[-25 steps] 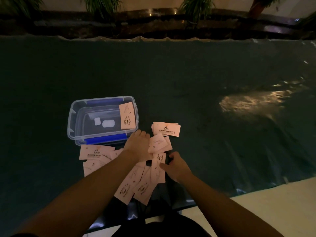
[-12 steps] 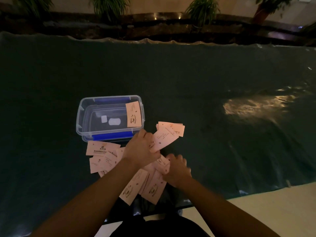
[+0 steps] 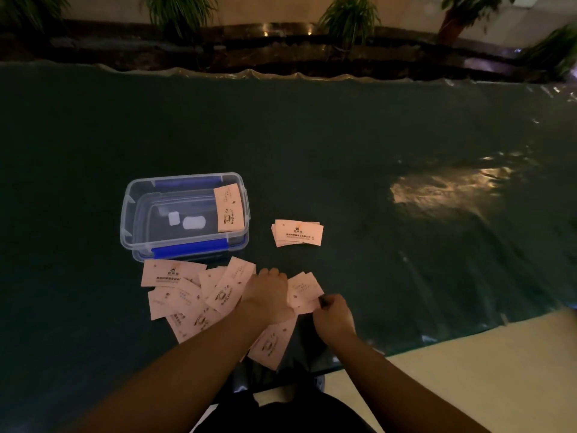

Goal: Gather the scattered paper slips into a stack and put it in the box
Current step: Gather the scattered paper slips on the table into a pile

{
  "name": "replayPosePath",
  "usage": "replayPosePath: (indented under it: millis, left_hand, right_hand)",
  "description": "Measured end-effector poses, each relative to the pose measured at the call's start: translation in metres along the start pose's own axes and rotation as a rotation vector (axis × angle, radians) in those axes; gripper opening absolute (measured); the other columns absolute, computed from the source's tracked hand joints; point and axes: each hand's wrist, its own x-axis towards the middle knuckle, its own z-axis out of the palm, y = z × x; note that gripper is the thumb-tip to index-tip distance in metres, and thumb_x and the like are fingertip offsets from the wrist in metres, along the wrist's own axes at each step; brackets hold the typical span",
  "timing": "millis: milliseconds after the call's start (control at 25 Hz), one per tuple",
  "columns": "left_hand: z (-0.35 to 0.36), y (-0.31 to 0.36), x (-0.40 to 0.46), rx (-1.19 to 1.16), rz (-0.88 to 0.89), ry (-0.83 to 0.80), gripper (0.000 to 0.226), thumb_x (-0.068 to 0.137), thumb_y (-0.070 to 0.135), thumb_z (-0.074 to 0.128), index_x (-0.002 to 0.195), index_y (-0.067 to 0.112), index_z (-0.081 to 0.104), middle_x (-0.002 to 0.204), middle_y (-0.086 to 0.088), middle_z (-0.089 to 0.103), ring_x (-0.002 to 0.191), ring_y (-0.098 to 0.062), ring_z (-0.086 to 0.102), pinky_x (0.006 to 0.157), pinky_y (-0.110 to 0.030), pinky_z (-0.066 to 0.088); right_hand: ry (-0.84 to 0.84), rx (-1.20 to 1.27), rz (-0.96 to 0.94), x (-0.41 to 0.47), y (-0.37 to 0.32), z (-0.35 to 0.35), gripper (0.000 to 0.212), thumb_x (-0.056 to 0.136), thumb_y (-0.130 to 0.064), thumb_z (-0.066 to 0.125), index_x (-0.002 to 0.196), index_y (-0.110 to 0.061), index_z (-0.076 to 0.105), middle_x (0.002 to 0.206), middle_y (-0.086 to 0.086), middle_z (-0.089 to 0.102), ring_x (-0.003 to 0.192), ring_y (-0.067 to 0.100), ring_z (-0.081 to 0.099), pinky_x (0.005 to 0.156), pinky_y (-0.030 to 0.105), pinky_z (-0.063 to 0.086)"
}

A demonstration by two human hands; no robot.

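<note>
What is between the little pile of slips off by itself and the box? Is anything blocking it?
Nothing visible blocks it. Only bare dark table cover lies between the separate small pile and the clear box. The box is open on top, and one slip already leans inside its right end.

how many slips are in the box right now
1. A single paper slip leans against the right wall of the clear plastic box. The two small white patches on the box floor look like labels or reflections, not slips. Nothing else seems hidden inside.

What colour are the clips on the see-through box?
Blue. The clips on the clear box show best in the head view.
</note>
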Motion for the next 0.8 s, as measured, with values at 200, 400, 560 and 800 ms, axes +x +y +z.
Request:
replayPosePath:
  millis: [200,400,560,800]
  left_hand:
    - [0.014,0.009,0.015,-0.112,-0.089,-0.013,0.083,0.085,0.054,0.073,0.150,0.015,0.039,0.151,-0.013,0.042,0.137,-0.032,0.043,0.113,-0.045,0.038]
    - [0.023,0.029,0.026,-0.260,-0.067,-0.078,0.081,0.078,0.047,0.081,0.145,0.017,0.047,0.145,-0.012,0.046,0.129,-0.033,0.053,0.105,-0.046,0.044]
    - [0.023,0.040,0.020,-0.295,0.068,-0.044,0.067,0.087,0.045,0.070,0.144,0.017,0.048,0.144,-0.011,0.052,0.129,-0.031,0.051,0.106,-0.045,0.041]
    - [0.042,-0.011,-0.029,-0.387,0.126,0.184,0.065,0.085,0.054,0.068,0.143,0.032,0.047,0.148,0.005,0.048,0.135,-0.018,0.042,0.108,-0.038,0.038]
  right_hand:
    - [-0.088,0.554,0.352,-0.007,-0.012,0.007,0.014,0.097,-0.019,0.067,0.090,-0.008,0.070,0.091,0.012,0.071,0.078,0.027,0.069,0.082,0.046,0.065]
    - [-0.065,0.765,0.361,0.001,-0.013,0.012,0.020,0.092,-0.015,0.080,0.106,-0.002,0.074,0.102,0.019,0.079,0.086,0.031,0.076,0.073,0.042,0.065]
    - [-0.015,0.781,0.379,0.011,-0.009,0.006,0.019,0.090,-0.003,0.080,0.107,-0.001,0.074,0.096,0.018,0.077,0.084,0.033,0.076,0.080,0.047,0.066]
    - [-0.042,0.733,0.345,0.016,0.004,-0.013,0.018,0.105,-0.002,0.062,0.117,-0.013,0.066,0.116,0.014,0.074,0.107,0.035,0.073,0.092,0.053,0.062]
